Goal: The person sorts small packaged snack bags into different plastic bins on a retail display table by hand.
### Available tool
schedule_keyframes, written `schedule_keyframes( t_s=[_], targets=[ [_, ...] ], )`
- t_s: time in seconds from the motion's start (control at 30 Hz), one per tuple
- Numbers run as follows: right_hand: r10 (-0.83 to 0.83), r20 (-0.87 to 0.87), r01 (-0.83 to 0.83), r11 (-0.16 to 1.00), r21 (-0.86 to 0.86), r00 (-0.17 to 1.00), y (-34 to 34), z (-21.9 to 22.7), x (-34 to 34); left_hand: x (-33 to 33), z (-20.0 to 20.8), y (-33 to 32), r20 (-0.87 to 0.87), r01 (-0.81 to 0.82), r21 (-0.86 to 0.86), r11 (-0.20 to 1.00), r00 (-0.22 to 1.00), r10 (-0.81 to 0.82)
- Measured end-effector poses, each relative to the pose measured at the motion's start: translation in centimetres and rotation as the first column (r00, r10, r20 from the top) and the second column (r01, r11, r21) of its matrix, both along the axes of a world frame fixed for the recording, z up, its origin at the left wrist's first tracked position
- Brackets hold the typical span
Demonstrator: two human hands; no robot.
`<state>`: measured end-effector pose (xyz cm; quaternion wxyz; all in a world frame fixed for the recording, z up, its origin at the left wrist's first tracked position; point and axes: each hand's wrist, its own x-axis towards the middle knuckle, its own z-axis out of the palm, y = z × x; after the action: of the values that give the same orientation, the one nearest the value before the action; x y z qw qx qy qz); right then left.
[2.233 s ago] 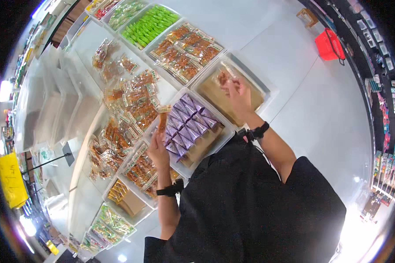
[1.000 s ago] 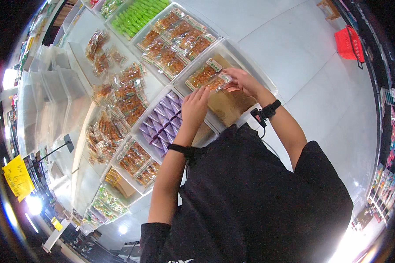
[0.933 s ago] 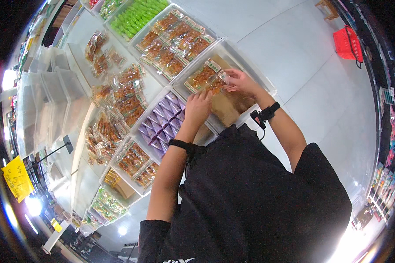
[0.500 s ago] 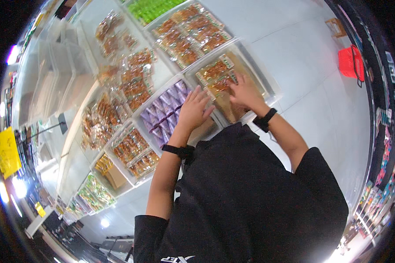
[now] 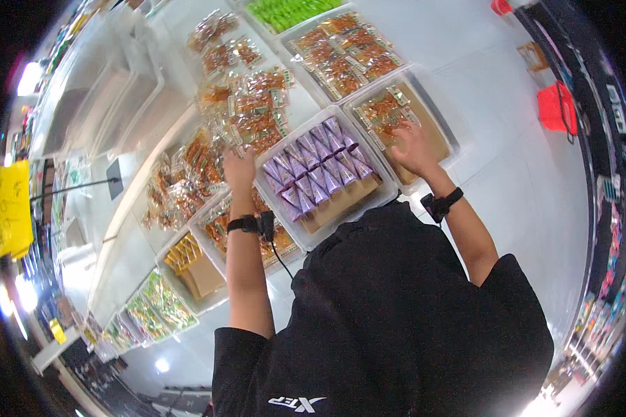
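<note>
My left hand (image 5: 238, 167) is at the edge of the loose heap of clear snack packets (image 5: 257, 125) with reddish-brown contents; its fingertips are among the packets and blurred, so I cannot tell whether they grip one. My right hand (image 5: 413, 149) reaches into the right-hand clear plastic bin (image 5: 446, 132), fingers apart, beside a row of similar packets (image 5: 379, 115) lying on its brown cardboard bottom. Between my hands stands a clear bin (image 5: 393, 189) with two rows of purple cone-shaped packs (image 5: 316, 163).
A bin of reddish-brown packets (image 5: 344, 52) and one of bright green packs (image 5: 292, 10) stand farther off. Toward the lower left are bins with yellow packs (image 5: 183, 254) and green-white packets (image 5: 163, 302). Stacked clear bins (image 5: 108, 90) stand left; a red basket (image 5: 556, 108) is far right.
My left hand has moved left, from over the purple packs to the loose packet heap. My right hand stays in the right bin. The view has shifted, so the bins appear farther right.
</note>
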<state>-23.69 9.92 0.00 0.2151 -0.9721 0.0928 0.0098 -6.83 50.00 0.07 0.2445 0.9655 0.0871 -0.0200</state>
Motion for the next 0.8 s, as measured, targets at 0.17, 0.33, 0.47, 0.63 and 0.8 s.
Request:
schedule_keyframes(
  t_s=[0.17, 0.33, 0.47, 0.63, 0.8],
  targets=[
    [-0.212, 0.016, 0.210, 0.973, 0.094, 0.977, 1.3, 1.5, -6.4, 2.4, 0.5, -0.8, -0.235, 0.071, 0.125, 0.990, 0.971, -0.040],
    [-0.419, -0.044, 0.419, 0.908, -0.011, 0.907, 2.9, 2.3, -12.6, 2.3, -0.2, -2.3, -0.058, 0.089, -0.121, 0.989, 0.994, -0.096],
    [-0.485, -0.010, 0.485, 0.874, 0.026, 0.874, 5.0, 2.6, -15.2, 0.8, 1.0, -3.6, 0.272, 0.231, -0.080, 0.970, 0.941, -0.201],
    [-0.461, -0.028, 0.446, 0.840, 0.309, 0.887, 7.5, 3.9, -13.9, -5.1, 7.2, -10.1, 0.568, 0.500, -0.072, 0.863, 0.732, -0.376],
    [-0.412, -0.140, 0.415, 0.715, 0.562, 0.900, 8.2, 4.3, -9.6, -8.9, 6.4, -13.7, 0.233, 0.476, -0.527, 0.704, 0.878, -0.419]
  ],
)
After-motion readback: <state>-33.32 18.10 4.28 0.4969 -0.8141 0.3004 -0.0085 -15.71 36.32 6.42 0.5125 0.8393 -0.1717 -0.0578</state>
